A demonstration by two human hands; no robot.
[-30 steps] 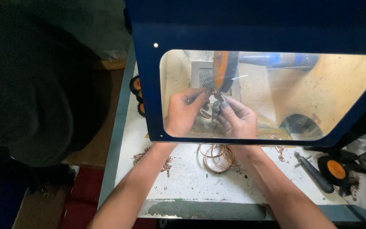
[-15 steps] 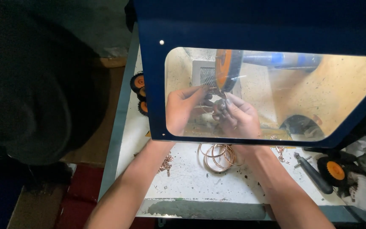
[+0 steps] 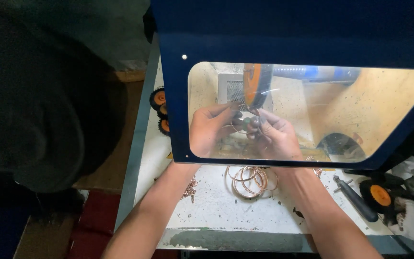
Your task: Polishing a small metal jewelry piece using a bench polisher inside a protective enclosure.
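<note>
Both my hands reach under a blue hood with a clear window (image 3: pixel 312 110). My left hand (image 3: pixel 209 129) and my right hand (image 3: pixel 276 136) pinch a thin copper-coloured ring (image 3: pixel 243 121) between their fingertips. The ring sits just below a spinning orange polishing wheel (image 3: pixel 256 85) on a shaft. A small pile of similar copper rings (image 3: pixel 250 180) lies on the white bench in front of the hood, between my forearms.
Orange-centred wheels (image 3: pixel 159 98) lie at the hood's left side, and another (image 3: pixel 378 194) lies at the right beside a dark-handled tool (image 3: pixel 355 197). Copper shavings (image 3: pixel 189 187) dot the white bench top (image 3: pixel 207 206). A dark rounded mass (image 3: pixel 34 105) fills the left.
My hands have lifted the ring a little higher, closer to the orange wheel. The view has shifted slightly; the pile of rings has not moved.
</note>
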